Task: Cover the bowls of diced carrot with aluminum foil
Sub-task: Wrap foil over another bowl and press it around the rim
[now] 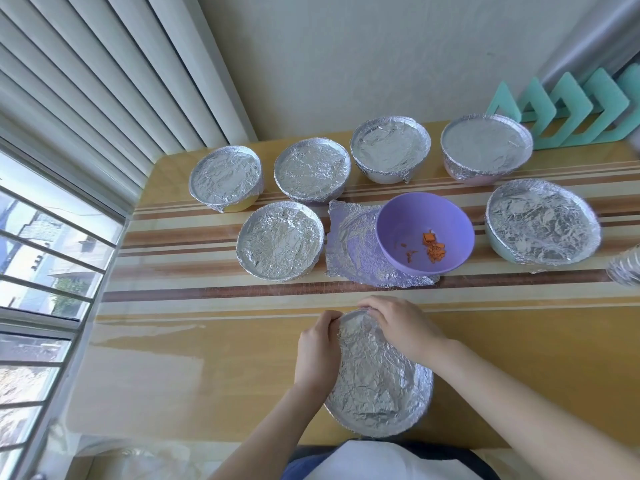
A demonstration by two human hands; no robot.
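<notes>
A foil-covered bowl (377, 379) sits at the near edge of the table. My left hand (317, 351) grips the foil at its left rim, fingers curled over the edge. My right hand (398, 323) pinches the foil at the bowl's far rim. Farther back stands an uncovered purple bowl (408, 216) with a few diced carrot pieces (433, 249) inside. A crumpled loose foil sheet (349, 251) lies flat beside and under that bowl on its left.
Several foil-covered bowls stand in two rows at the back, among them one (280, 240) left of the loose sheet and one (542, 225) at the right. A foil roll (625, 270) pokes in at the right edge. Teal angular pieces (571, 105) lean on the wall. A window is left.
</notes>
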